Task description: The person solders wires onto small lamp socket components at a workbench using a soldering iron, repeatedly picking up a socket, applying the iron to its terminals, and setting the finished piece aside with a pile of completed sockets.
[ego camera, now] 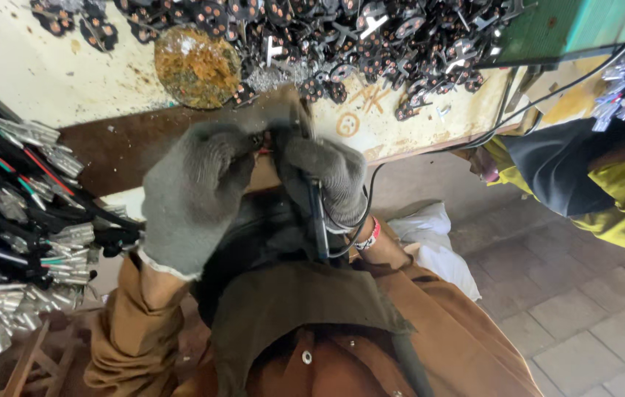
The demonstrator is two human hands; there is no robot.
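Both my hands wear grey knit gloves and meet close to my chest, below the edge of the workbench (48,73). My left hand (195,195) pinches a small dark part with a red wire at its fingertips. My right hand (323,176) is closed around a thin dark tool (318,220) whose black cord runs down and off to the right. The tool's tip touches the part between the two hands. What exactly the part is stays hidden by the gloves.
A heap of small black cable pieces with copper ends (342,37) covers the bench top beside a rusty round lump (195,66). Bundles of wires with metal terminals (26,220) hang at the left. Another person's yellow-and-black sleeve (606,184) is at the right, above a paved floor (584,309).
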